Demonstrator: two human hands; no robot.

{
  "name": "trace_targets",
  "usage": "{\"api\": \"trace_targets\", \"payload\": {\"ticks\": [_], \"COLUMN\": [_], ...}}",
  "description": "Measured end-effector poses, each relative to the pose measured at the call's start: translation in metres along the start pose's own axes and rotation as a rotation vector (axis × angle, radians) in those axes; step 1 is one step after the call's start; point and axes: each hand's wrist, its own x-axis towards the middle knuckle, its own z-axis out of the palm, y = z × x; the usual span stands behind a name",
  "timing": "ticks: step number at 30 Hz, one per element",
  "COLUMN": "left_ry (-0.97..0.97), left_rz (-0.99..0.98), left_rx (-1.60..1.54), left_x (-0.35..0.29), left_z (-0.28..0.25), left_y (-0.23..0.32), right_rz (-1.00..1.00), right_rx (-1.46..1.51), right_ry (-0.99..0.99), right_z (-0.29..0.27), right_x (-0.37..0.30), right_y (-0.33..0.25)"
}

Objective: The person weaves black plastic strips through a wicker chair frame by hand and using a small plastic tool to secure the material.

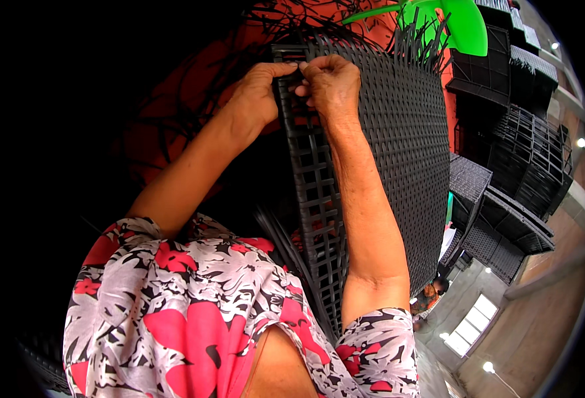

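A black woven wicker panel (pixel 398 152) on a frame stands before me, tightly woven on its broad face and more open along its left side. Both my hands are at its upper left corner. My left hand (pixel 259 93) pinches at the corner's edge, its thumb and finger pressed together. Close beside it, my right hand (pixel 332 86) has its fingers bent in a pinch over the weave. What lies between the fingertips of either hand is too small to make out. Loose black strip ends (pixel 422 43) stick up from the panel's top edge.
Red cloth or sheeting (pixel 173 109) with scattered black strips lies beyond and left of the panel. A bright green plastic piece (pixel 465 26) is at the top. Black wicker furniture (pixel 531 159) is stacked to the right. Another person (pixel 428 298) is partly visible behind the panel.
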Motion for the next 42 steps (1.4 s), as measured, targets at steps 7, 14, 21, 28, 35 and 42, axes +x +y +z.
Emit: {"api": "trace_targets", "payload": {"ticks": [7,14,21,28,35,42], "left_ry": [0.087,0.068,0.134,0.124,0.026,-0.005], "left_rz": [-0.019,0.010,-0.046,-0.064,-0.112,-0.121], "left_rx": [-0.087,-0.077,-0.123,-0.255,-0.295,-0.323], "left_x": [0.009,0.009,0.000,-0.009,-0.004,-0.009], "left_z": [-0.001,-0.003,0.003,0.011,0.003,0.007], "left_y": [-0.001,-0.002,0.000,-0.002,0.001,-0.001], "right_rz": [-0.687,-0.297,-0.357,-0.580,-0.546,-0.490], "right_rx": [-0.589,-0.700,-0.716,-0.842,-0.773,-0.771], "right_ry": [0.273,-0.034,0.166,0.306,0.276,0.253], "right_z": [-0.008,-0.018,-0.005,0.004,0.005,0.006], "right_x": [0.003,0.003,-0.016,-0.017,-0.012,-0.011], "right_y": [-0.001,-0.017,0.005,0.012,0.016,0.015]}}
